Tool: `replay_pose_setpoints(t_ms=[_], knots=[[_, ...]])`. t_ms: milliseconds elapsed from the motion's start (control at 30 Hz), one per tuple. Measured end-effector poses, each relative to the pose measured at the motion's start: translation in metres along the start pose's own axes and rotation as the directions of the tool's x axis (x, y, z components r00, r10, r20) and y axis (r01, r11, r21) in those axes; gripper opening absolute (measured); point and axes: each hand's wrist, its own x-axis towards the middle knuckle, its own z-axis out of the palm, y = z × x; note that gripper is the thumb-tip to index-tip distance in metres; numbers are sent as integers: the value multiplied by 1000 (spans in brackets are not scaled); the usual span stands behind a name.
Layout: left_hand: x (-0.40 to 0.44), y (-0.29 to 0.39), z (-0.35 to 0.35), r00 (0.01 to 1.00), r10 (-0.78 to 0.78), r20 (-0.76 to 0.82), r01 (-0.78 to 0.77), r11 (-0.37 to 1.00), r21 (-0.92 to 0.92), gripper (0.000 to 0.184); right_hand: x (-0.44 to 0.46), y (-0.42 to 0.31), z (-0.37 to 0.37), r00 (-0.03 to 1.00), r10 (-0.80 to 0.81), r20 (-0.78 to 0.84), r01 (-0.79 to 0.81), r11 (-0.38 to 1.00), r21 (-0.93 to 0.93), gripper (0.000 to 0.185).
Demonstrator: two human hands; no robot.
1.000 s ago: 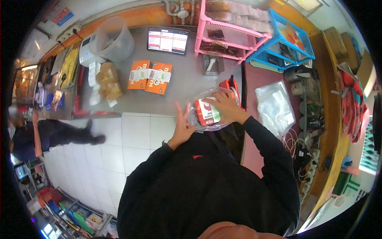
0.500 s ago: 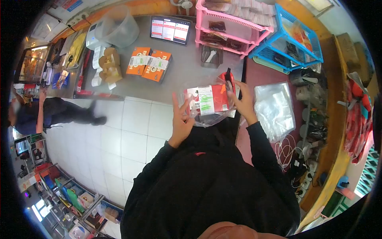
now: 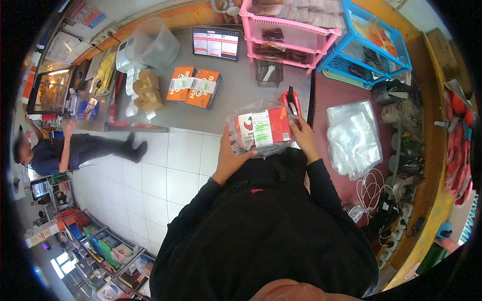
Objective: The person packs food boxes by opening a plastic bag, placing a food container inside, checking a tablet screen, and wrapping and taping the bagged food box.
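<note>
A red food box point(image 3: 262, 126) with a white label marked in green sits in a clear plastic bag point(image 3: 236, 111) at the counter's front edge. My left hand point(image 3: 232, 156) grips its left side, thumb along the near edge and fingers behind. At the right end, my right hand point(image 3: 303, 138) has its fingers closed on the box's edge and the bag. Just beyond those fingers stands a red tool with a black tip point(image 3: 290, 102), which looks like a tape dispenser; my right hand is not around it.
Two orange boxes point(image 3: 203, 89), a tablet point(image 3: 216, 44), a clear tub point(image 3: 159, 47) and a brown carton point(image 3: 148, 90) stand on the metal counter point(image 3: 221, 108). Pink point(image 3: 291, 37) and blue racks point(image 3: 369, 47) rise behind. Plastic bags point(image 3: 354, 135) lie right. Another person point(image 3: 65, 153) stands left.
My left hand has moved from spread fingers to a grip on the box. My right hand has come down from the red tool to the box's right edge.
</note>
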Motion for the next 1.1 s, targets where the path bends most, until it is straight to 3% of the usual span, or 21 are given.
replay_pose_setpoints(t_ms=[133, 200, 267, 400, 533, 600, 667, 800, 900, 967, 1100], knots=[[7, -24, 2, 993, 57, 101, -64, 996, 62, 112, -3, -3, 2, 996, -34, -78, 30, 998, -60, 38], [7, -27, 3, 992, 46, 115, -55, 996, 72, 113, -4, 1, 5, 945, -200, -258, 152, 969, -194, 39], [7, -23, 3, 994, -19, 104, 18, 1000, 17, 108, -7, -2, 2, 959, -168, -230, 117, 968, -220, 39], [8, -21, 3, 995, -19, 97, 16, 999, 30, 105, -7, -4, 1, 992, -74, -99, 50, 972, -232, 36], [10, -18, 8, 997, 30, 75, -32, 999, 23, 98, -1, -5, 4, 992, -70, -103, 52, 985, -163, 34], [11, -19, 8, 996, 53, 71, -53, 999, 2, 95, 4, -9, 4, 975, -166, -150, 129, 965, -228, 33], [13, -21, 4, 997, 14, 80, -19, 998, 67, 93, 5, -17, 1, 984, -120, -131, 85, 965, -248, 34], [18, -34, -1, 995, -50, 89, 51, 999, -3, 94, 6, -10, 1, 985, -94, -143, 44, 948, -314, 38], [16, -30, -3, 995, -11, 99, 8, 999, 32, 98, 8, 4, 1, 965, -195, -174, 134, 940, -313, 40], [13, -23, -4, 985, 135, 110, -151, 978, 145, 104, 7, 4, -4, 978, -150, -147, 93, 937, -337, 41], [10, -11, -8, 988, 66, 143, -92, 978, 187, 108, 3, 6, -8, 992, -88, -90, 39, 896, -442, 44]])
